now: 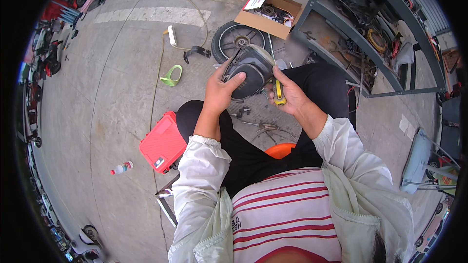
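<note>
My left hand (222, 90) grips a dark grey housing (248, 80) with a rounded black face and a paler upper edge, thumb lying across the front. In my right hand (290, 95) is a yellow and black screwdriver (278, 92), its shaft pointing up along the housing's right side; whether its tip touches is unclear. Behind the housing lies a wheel with a black tyre (226, 39). Small dark parts (243, 112) and thin cables are on the floor between my legs, near an orange object (280, 151).
An open cardboard box of parts (287, 28), a power strip (172, 35), a black bracket (195, 52) and green piece (171, 75) lie ahead. Metal shelving (404, 90) stands right. A red case (161, 141) and bottle (122, 168) sit left. Vehicles (46, 65) line the far left.
</note>
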A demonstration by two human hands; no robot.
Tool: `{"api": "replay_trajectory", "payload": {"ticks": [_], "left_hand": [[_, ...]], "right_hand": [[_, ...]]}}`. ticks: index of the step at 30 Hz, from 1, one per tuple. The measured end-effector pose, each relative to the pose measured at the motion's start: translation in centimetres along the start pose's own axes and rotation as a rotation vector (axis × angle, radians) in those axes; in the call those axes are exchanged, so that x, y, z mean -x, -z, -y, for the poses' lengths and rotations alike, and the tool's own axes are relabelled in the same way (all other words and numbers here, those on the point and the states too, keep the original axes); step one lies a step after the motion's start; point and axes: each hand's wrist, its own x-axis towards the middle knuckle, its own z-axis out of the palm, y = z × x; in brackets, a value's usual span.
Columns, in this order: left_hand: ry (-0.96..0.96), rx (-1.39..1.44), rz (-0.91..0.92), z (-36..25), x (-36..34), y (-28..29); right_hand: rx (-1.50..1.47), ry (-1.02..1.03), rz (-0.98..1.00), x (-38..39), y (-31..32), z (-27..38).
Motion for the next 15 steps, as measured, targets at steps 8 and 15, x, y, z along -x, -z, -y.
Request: {"api": "replay_trajectory", "payload": {"ticks": [8, 15], "left_hand": [[0.077, 0.06, 0.016, 0.8, -0.1, 0.5], [0.131, 0.11, 0.023, 1.6, -0.2, 0.9]], "right_hand": [[-0.052, 0.011, 0.024, -0.5, 1.4, -0.2], [-0.027, 0.027, 0.022, -0.2, 1.2, 0.0]]}}
